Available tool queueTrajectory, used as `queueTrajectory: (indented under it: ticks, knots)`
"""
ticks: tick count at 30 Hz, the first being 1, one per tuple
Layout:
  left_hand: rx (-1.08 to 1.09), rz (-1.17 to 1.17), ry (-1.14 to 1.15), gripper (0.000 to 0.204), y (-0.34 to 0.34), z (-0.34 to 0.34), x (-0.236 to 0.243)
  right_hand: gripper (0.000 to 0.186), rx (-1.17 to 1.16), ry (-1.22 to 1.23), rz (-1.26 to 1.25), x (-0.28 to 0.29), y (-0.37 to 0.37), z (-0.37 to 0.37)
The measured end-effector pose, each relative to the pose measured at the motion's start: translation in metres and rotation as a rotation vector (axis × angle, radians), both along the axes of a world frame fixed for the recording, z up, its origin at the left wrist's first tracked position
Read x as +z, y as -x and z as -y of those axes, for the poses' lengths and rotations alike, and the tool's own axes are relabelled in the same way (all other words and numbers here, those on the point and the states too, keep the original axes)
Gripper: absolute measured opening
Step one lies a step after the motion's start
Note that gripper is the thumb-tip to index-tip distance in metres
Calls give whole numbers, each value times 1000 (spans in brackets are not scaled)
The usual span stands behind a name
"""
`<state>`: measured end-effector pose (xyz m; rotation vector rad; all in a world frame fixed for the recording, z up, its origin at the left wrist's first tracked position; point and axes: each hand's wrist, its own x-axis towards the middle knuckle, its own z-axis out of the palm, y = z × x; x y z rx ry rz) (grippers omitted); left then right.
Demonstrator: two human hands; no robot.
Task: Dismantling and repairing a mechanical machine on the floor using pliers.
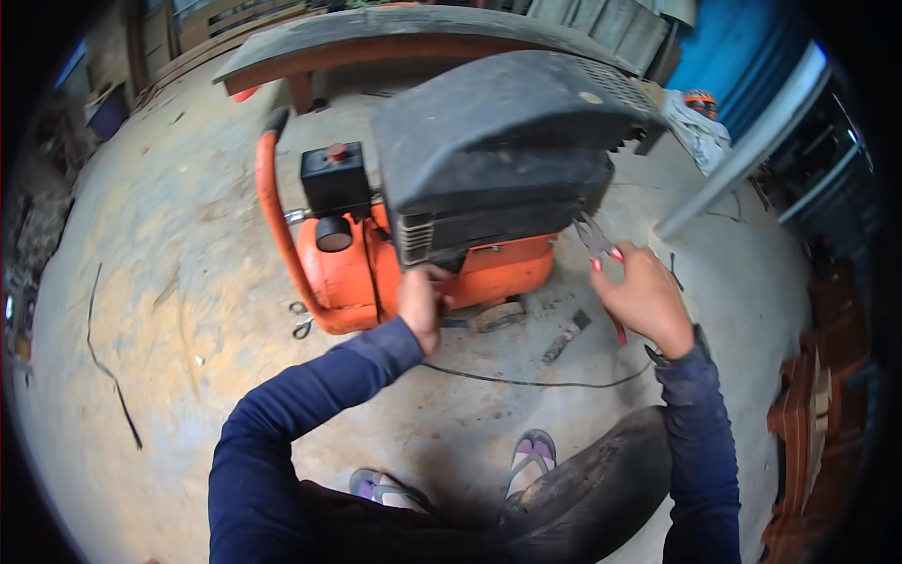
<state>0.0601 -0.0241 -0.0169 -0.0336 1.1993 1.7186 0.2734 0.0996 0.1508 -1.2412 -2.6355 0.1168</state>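
The fingers (pixel 615 291) of the right hand (pixel 648 299) are clamped around the red handles of a pair of pliers (pixel 593 238), whose grey head points up and left to the lower right corner of a large black cover (pixel 507 132). The left hand (pixel 420 305) is at the near lower edge of that cover, its fingers curled, though I cannot tell whether they grip it or only rest there. The cover sits on an orange air compressor (pixel 507 274), directly in front of the person; its plastic is dusty and scuffed, with slats near the left hand and a grille at the far right. On the compressor's left stand a curved orange handle (pixel 270 188), a black box (pixel 335 180) with a red knob, and a round black part (pixel 334 234). A dirty wheel (pixel 498 317) shows below the tank. All this stands on a stained concrete floor (pixel 216 254), where a flat brush (pixel 567 336), scissors (pixel 301 321) and a dark cord (pixel 113 381) lie. Behind is a low wooden table (pixel 404 47); to the right are a grey pole (pixel 752 141), blue sheeting (pixel 738 56) and a white cloth (pixel 697 132). The left fingertips are hidden, motion blur softens the pliers' tip so contact is unclear, and brown furniture (pixel 799 423) at the right fades into the dark rim.
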Motion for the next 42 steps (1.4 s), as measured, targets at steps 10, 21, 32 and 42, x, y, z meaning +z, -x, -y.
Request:
queueTrajectory:
  ticks: [10,21,32,42]
  knots:
    - [-618,-86,-383,46,-110,-46,103,29,16,562,-136,20,4,-2]
    - [-354,-5,-335,39,-135,-86,87,27,55,21,-73,-2,-8,-7]
    - [-441,160,-225,43,-131,-101,95,20,101,-59,-138,-10,-4,-9]
    - [-493,155,-285,38,-121,-116,99,17,98,-15,-157,-11,-7,-16]
